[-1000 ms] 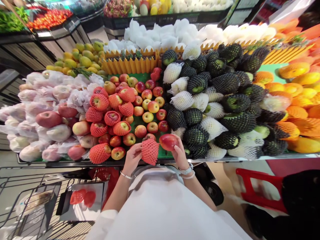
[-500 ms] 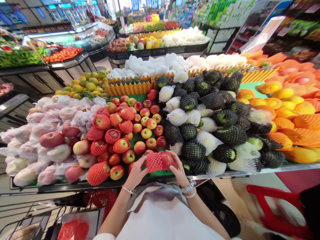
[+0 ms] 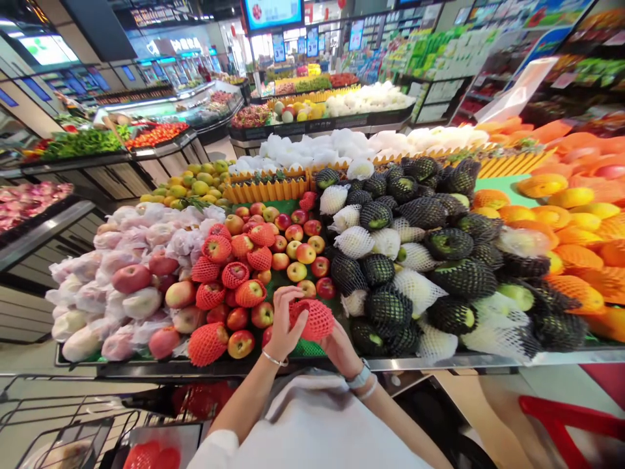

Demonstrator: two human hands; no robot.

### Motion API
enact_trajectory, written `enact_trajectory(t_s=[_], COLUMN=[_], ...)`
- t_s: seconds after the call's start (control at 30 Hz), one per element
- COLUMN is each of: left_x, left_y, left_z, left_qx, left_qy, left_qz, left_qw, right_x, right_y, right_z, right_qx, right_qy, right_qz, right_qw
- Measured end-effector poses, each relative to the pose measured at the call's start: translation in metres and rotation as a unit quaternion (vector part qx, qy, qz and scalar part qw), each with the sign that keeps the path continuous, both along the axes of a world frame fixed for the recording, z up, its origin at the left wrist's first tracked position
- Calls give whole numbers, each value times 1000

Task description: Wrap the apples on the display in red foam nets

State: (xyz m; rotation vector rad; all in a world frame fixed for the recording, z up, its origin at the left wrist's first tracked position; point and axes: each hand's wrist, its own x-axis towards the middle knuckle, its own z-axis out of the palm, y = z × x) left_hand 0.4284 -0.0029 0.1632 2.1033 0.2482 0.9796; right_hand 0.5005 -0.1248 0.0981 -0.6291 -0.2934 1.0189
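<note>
Both of my hands hold one red apple (image 3: 312, 319) wrapped in a red foam net, just above the front edge of the fruit stand. My left hand (image 3: 284, 320) grips the net's left side with curled fingers. My right hand (image 3: 340, 348) cups the apple from below and the right. Bare red-and-yellow apples (image 3: 297, 251) lie on green matting right behind it. More apples in red foam nets (image 3: 229, 273) are piled to the left.
Green fruit in black and white nets (image 3: 420, 260) fills the stand to the right, orange-netted fruit (image 3: 561, 221) beyond it. Pink-wrapped apples (image 3: 122, 260) lie at the left. A shopping trolley (image 3: 73, 423) stands at lower left, a red stool (image 3: 571, 423) at lower right.
The red net now covers nearly the whole apple, which was bare in my right hand before. My view has tilted up to show more of the shop.
</note>
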Motion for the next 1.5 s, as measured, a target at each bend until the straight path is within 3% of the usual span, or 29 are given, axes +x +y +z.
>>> enact_trajectory(t_s=[0.1, 0.23, 0.43, 0.57, 0.7, 0.8, 0.9, 0.97, 1.03, 1.1, 1.17, 1.23, 1.4, 1.47, 1.5], left_x=[-1, -3, -7, -9, -5, 0, 2, 3, 2, 1, 2, 4, 7, 7, 7], left_y=[0, 2, 1, -4, -10, -10, -7, -4, -5, -9, -17, -26, -38, -37, -35], left_z=[-4, 1, 2, -9, -18, -21, -15, -5, 7, 16, 21, 20, 3, -7, -12], left_qx=[-115, -106, -85, -152, -244, -378, -593, -691, -734, -752, -758, -757, -759, -742, -714], left_qy=[-2, 28, 32, 14, -49, -133, -187, -191, -191, -195, -198, -201, -175, -134, -115], left_qz=[-83, -108, -44, -35, 37, 81, 80, 62, 52, 45, 41, 33, 0, -9, -12], left_qw=[990, 988, 995, 988, 968, 913, 779, 694, 650, 628, 620, 621, 628, 657, 690], right_x=[-2, -2, -2, -1, -3, -3, -1, 0, -1, -4, -9, -12, -11, -10, -9], right_y=[2, 6, 10, 17, 29, 28, 20, 16, 17, 23, 31, 37, 41, 42, 43], right_z=[4, 1, 15, 27, 28, 31, 38, 38, 29, 14, 1, -2, 19, 24, 24], right_qx=[2, -25, -59, -102, -98, -87, -105, -111, -103, -72, -35, -25, -15, 5, 11], right_qy=[14, -8, -21, -121, -212, -269, -402, -495, -517, -489, -453, -434, -419, -388, -362], right_qz=[5, -21, -46, -96, -143, -123, -102, -160, -232, -233, -175, -140, -190, -224, -241], right_qw=[1000, 999, 997, 983, 962, 951, 904, 847, 817, 838, 873, 890, 888, 894, 901])
